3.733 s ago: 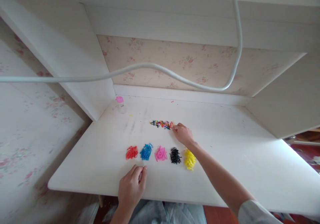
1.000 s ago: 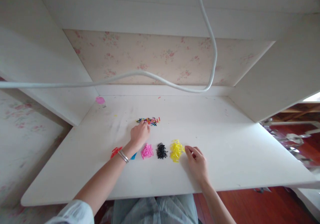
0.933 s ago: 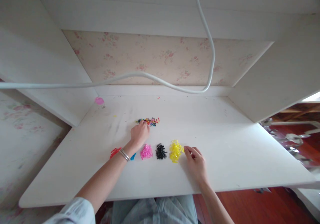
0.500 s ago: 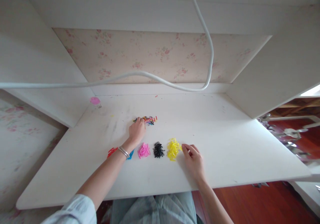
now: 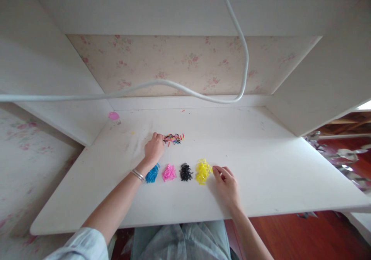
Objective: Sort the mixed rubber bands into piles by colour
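On the white desk lies a small mixed heap of coloured pieces. My left hand, a silver bangle on its wrist, rests just left of that heap with its fingers curled at the heap's edge. In a row nearer to me sit sorted piles: blue, pink, black and yellow. My left forearm hides the red pile. My right hand lies on the desk beside the yellow pile, fingertips pinched together close to it.
A white cable hangs in a loop across the view above the desk. A small bottle with a pink cap stands at the back left corner. White side panels and flowered wallpaper enclose the desk. Red floor shows to the right.
My left hand has slid a little left along the mixed heap's edge, uncovering the blue pile. My right hand stays by the yellow pile. Earlier, the right hand was at the heap.
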### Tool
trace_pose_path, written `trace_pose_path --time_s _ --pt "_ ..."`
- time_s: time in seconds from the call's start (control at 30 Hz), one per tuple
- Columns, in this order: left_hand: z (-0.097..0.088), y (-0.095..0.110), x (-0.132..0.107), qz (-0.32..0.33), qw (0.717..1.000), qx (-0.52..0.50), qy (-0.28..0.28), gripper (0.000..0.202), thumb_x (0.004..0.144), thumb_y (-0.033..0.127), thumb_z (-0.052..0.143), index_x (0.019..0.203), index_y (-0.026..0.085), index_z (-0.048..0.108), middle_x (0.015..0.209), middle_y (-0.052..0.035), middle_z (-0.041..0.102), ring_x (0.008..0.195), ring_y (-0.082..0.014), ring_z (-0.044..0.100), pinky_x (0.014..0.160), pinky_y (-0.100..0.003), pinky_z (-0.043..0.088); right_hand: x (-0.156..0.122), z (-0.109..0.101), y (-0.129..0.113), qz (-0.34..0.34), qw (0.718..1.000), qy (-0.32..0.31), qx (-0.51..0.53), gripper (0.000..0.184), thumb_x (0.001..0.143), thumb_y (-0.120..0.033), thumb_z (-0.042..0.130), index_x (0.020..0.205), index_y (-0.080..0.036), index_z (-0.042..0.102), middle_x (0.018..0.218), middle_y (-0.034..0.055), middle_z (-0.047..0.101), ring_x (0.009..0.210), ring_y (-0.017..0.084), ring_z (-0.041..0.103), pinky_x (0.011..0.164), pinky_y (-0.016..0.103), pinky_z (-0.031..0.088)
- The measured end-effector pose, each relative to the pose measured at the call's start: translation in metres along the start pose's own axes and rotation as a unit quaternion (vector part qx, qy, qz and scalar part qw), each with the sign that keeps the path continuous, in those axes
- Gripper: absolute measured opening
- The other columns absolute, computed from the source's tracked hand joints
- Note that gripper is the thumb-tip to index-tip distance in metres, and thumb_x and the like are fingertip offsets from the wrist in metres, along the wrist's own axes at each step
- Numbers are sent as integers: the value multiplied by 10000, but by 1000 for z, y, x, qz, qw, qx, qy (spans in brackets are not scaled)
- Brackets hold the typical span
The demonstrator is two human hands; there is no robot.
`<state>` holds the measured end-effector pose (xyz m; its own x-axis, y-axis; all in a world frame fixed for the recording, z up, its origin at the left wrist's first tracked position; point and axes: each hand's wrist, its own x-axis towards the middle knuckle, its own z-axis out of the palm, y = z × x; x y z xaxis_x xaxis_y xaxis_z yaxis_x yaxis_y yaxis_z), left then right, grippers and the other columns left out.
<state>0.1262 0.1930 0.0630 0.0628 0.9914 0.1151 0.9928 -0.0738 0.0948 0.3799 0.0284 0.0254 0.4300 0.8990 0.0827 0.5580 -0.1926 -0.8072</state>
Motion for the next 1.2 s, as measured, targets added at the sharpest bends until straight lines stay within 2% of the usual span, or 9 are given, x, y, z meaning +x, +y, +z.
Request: trace_pose_path --time_s 0.27,0.37,0.47,0.67,0.8,0.93,1.03,1.1,1.2 --pt "-7 -6 -3 15 999 -15 -38 401 949 370 257 1047 223 618 1099 -70 584 850 -161 628 725 -271 463 -1 1 1 1 1000 -3 -1 412 859 -544 444 886 -228 708 841 21 640 596 123 513 626 252 418" --pt "-6 -4 -10 33 998 -22 -57 395 928 430 312 973 239 655 1068 -51 606 841 -153 629 726 -261 464 -1 1 1 2 1000 -8 0 432 855 -556 441 890 -220 710 845 30 643 592 127 514 616 255 418" --pt "-2 2 -17 40 997 -28 -63 407 913 470 335 984 232 657 1087 -58 609 853 -158 631 723 -262 468 -1 1 0 0 1000 -9 -3 451 854 -566 431 888 -214 711 845 37 646 587 127 514 614 257 419" --pt "2 12 -16 32 997 -38 -52 407 930 417 308 995 199 645 1073 -86 614 851 -171 632 723 -276 470 -2 1 -1 -1 1000 -8 -6 469 853 -573 414 894 -212 711 841 41 650 590 129 519 625 259 426" --pt "-6 10 -18 32 997 -55 -43 328 921 356 343 987 212 631 1060 -66 611 790 -160 632 704 -278 468 -2 1 0 -3 1000 -11 -5 449 862 -556 419 897 -215 710 844 36 649 591 126 523 617 253 419" --pt "-23 -10 -33 16 996 -81 -23 279 918 331 359 993 238 611 1083 -39 606 866 -147 623 755 -257 462 -2 2 2 -8 1000 -12 -10 451 858 -560 429 890 -211 713 825 32 645 580 123 516 609 253 412" --pt "-33 -40 -55 -19 991 -131 18 274 910 347 378 982 213 606 1035 -45 625 897 -144 613 801 -244 455 -3 1 2 -1 1000 -17 -6 438 855 -558 446 904 -212 711 833 31 647 589 125 515 609 252 410" --pt "-35 -62 -73 -59 983 -167 44 273 890 379 410 953 210 615 963 -40 638 841 -148 617 776 -249 462 -4 1 3 8 1000 -19 1 439 847 -562 462 917 -206 709 837 37 648 590 129 509 599 255 408" --pt "-34 -90 -100 -98 979 -176 39 269 872 394 427 938 217 618 951 -32 641 792 -146 623 715 -249 466 -3 -1 4 24 999 -18 21 439 828 -565 495 922 -194 710 847 43 652 594 130 505 585 253 407"
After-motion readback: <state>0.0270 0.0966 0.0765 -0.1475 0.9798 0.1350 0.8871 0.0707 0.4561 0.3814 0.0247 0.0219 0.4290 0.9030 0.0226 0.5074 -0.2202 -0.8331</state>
